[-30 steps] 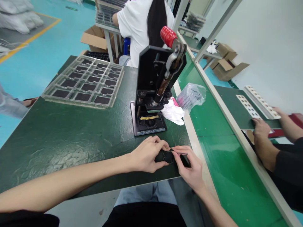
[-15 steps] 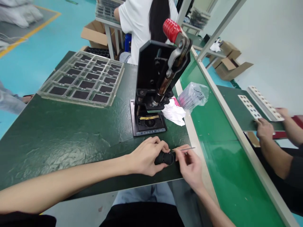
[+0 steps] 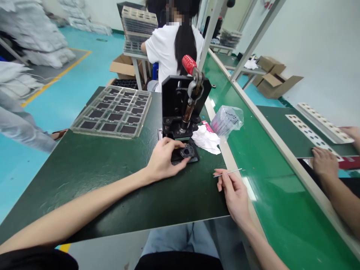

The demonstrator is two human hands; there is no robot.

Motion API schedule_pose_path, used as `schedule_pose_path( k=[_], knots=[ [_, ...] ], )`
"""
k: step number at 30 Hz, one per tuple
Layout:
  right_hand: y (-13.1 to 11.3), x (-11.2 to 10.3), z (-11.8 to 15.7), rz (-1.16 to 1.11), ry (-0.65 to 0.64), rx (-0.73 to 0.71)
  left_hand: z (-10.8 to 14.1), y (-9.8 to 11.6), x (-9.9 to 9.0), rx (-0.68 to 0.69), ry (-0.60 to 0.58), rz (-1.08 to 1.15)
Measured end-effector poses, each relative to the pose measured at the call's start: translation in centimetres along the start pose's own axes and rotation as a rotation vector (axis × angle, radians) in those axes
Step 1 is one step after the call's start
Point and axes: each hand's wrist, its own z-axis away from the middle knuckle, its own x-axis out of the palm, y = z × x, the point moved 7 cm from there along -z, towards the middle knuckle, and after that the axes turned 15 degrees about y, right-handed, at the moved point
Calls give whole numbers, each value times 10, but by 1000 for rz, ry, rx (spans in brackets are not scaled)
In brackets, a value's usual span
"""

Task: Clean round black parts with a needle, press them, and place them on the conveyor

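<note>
My left hand (image 3: pixel 165 157) grips a round black part (image 3: pixel 187 151) between thumb and fingers, over the base of a black hand press (image 3: pixel 181 101) with a red handle (image 3: pixel 189 64). Whether the part touches the base is unclear. In my right hand (image 3: pixel 232 191), a thin metal rod (image 3: pixel 227 173) is pinched between thumb and fingers, above the right edge of the dark green table (image 3: pixel 135 202). A crumpled white cloth (image 3: pixel 206 139) lies just right of the press.
A clear tray (image 3: pixel 112 112) with dark pieces lies at the back left. On the green strip (image 3: pixel 270 180) at the right stands a plastic bag (image 3: pixel 227 119) of parts. A person in white (image 3: pixel 165 48) sits beyond; another person's hands (image 3: pixel 326 163) work far right.
My left hand has moved forward with the black part, from the table's front to the press base. My right hand, still holding the rod, is now apart from it. The view has tilted up.
</note>
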Motion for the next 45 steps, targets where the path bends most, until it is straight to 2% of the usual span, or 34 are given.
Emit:
schedule_pose_path(
  k=[3,6,17,26,38,45],
  knots=[
    [-7,3,0,15,-14,-41,-4,-16,-4,9,28,-6],
    [-7,4,0,21,-12,-40,-1,-21,-2,12,-2,-2],
    [-7,7,-1,17,-40,-26,1,-20,3,18,-62,-96],
    [-4,6,0,25,-64,-25,2,-11,1,113,-43,-282],
    [-6,10,-1,12,-82,-31,2,-6,-2,157,3,-313],
    [-3,8,1,45,-71,16,3,-7,-3,171,36,-318]
  ],
)
